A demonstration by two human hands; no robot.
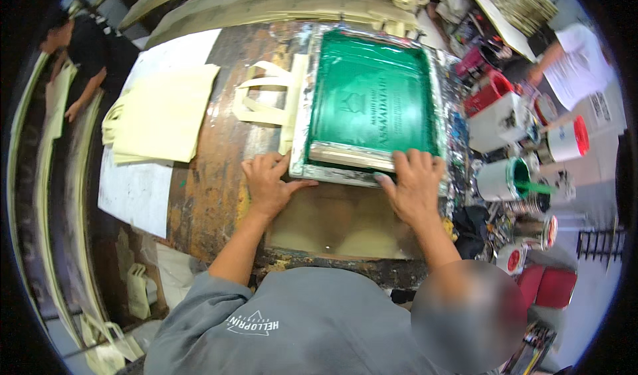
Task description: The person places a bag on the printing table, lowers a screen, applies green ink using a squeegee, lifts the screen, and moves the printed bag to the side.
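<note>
A screen printing frame [300, 136] lies on the stained table, its mesh covered with green ink [359, 63] and dark stencil shapes showing through. Across its near end rests a squeegee [352, 154] with a pale wooden handle. My right hand [417, 186] has its fingers over the right end of that handle, its thumb by the frame's near edge. Beside the frame's near left corner, my left hand [267, 186] lies with fingers apart and thumb stretched along the edge. From under the frame's left side a cream tote bag [288, 112] sticks out, its handles [256, 102] spread leftward.
A stack of cream bags [166, 112] lies on white sheets at the left. Ink tubs [495, 179] and cans crowd the right side. Bag-laden racks [266, 3] stand behind and left. One person [100, 56] is at the far left, another [578, 63] at the far right.
</note>
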